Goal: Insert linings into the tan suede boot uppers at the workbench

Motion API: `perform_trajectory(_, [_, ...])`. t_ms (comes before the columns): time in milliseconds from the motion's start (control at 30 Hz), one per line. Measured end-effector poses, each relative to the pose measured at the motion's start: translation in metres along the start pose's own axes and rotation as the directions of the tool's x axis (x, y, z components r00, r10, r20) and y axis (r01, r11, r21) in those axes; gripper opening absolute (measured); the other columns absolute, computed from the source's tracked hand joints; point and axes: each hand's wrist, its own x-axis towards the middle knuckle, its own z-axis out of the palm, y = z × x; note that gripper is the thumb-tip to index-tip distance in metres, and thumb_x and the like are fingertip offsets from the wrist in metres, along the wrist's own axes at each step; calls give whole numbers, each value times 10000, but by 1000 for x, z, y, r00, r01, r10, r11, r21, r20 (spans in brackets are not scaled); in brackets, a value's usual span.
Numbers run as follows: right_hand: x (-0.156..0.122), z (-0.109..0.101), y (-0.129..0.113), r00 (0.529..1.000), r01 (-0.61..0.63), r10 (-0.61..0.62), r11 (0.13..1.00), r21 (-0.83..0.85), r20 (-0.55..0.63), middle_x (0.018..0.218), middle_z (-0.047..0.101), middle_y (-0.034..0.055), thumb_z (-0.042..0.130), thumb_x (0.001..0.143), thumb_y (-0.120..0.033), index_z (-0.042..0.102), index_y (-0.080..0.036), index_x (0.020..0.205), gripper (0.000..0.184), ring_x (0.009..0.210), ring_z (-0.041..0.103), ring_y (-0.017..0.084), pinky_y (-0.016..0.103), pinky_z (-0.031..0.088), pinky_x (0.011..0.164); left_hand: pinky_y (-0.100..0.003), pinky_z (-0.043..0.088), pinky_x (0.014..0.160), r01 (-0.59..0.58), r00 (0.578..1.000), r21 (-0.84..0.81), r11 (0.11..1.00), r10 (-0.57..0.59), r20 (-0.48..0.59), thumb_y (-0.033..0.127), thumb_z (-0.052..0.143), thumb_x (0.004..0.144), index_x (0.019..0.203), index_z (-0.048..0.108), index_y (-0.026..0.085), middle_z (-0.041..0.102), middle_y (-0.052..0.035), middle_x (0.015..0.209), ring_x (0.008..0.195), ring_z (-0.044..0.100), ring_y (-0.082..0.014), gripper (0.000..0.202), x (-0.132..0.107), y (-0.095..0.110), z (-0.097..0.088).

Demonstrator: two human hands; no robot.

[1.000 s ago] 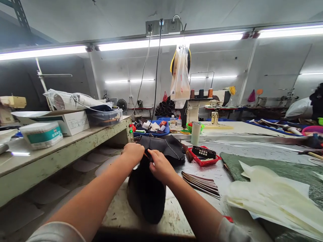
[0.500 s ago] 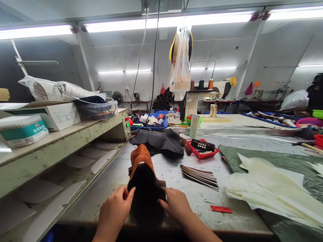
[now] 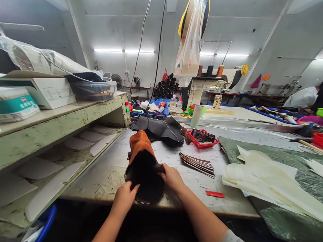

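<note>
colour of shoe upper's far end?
Far end of the shoe upper: orange-brown, clearest in the head view.

Single head-worn view, forward and down

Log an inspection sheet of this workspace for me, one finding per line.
Surface: worktable stained, with dark specks scattered.
Workpiece: orange-and-black piece, dark opening facing the wearer.
Clutter: fanned strips, red strip, red basket, dark grey material; pale sheets lie over a green sheet.
Hands: left hand and right hand grip the workpiece's rim on either side.
Cables: grey cable and black cable hang beyond the hands.
Surroundings: shelf at left; sewing machine and fan behind.
</note>
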Motion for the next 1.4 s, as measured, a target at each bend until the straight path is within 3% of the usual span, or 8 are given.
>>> perform_trajectory(433, [-4, 3, -1, 1000, -17, 16, 1000, -16, -21, 959, 666, 34, 528, 816, -276, 579, -187, 967, 182, 872, 598, 179, 238, 364, 673, -226, 363, 530, 26, 1000, 8, 1000, -26, -6, 274, 432, 861, 589, 401, 208, 601, -16, 578, 597, 606, -160, 282, 1, -1, 0])
perform_trajectory(733, [-7, 6, -2, 999, -23, 20, 998, -56, -48, 931, 667, 40, 549, 799, -281, 581, -184, 929, 165, 843, 599, 189, 245, 353, 639, -312, 408, 601, -81, 988, 242, 967, 110, -110, 257, 403, 866, 780, 570, 161, 645, -102, 788, 752, 622, -263, 211, -12, -1, 8])
perform_trajectory(833, [-8, 8, -1, 998, -6, 2, 998, -60, -60, 937, 663, 29, 537, 807, -276, 576, -194, 937, 159, 851, 597, 180, 240, 360, 655, -344, 441, 667, -153, 952, 343, 927, 232, -200, 217, 329, 887, 815, 596, 162, 631, -102, 848, 809, 608, -257, 282, -20, -4, 11])
perform_trajectory(900, [-9, 10, 0, 998, 3, -7, 998, -64, -65, 932, 660, 33, 525, 813, -268, 575, -190, 939, 156, 846, 596, 179, 241, 367, 662, -352, 453, 777, -328, 858, 418, 848, 452, -244, 145, 281, 886, 871, 621, 181, 643, -92, 940, 902, 598, -229, 343, -23, -4, 18])
perform_trajectory(1000, [-12, 13, -2, 997, 20, -25, 997, -71, -67, 917, 655, 65, 496, 822, -245, 574, -163, 951, 171, 838, 595, 194, 258, 385, 679, -408, 429, 929, -616, 686, 429, 661, 717, -120, 328, 432, 856, 1167, 528, 156, 525, -136, 1243, 1136, 492, -268, 367, -25, 2, 36])
perform_trajectory(1100, [-18, 17, -12, 993, 106, -110, 992, -65, -50, 996, 634, 87, 477, 817, -196, 565, -151, 1017, 223, 924, 570, 197, 264, 388, 769, -484, 368, 994, -655, 732, 369, 660, 676, 90, 504, 607, 692, 1295, 378, 57, 332, -210, 1359, 1245, 326, -338, 784, -27, 13, 47])
perform_trajectory(1200, [-21, 16, -21, 980, 199, -200, 979, -35, -16, 1063, 611, 67, 497, 792, -162, 568, -179, 1038, 257, 988, 539, 181, 247, 368, 831, -480, 286, 1044, -632, 775, 344, 695, 581, 249, 348, 594, 736, 1309, 361, 67, 295, -190, 1370, 1267, 275, -308, 679, -30, 19, 41])
perform_trajectory(1400, [1, -1, 1, 1000, 13, -14, 998, 60, 7, 748, 643, 57, 600, 748, -267, 608, -124, 768, 145, 677, 573, 163, 232, 379, 566, -445, 197, 1080, -729, 676, 245, 639, 617, 403, 258, 605, 698, 1371, 228, 138, 114, -122, 1427, 1319, 124, -252, 781, -37, 1, 21])
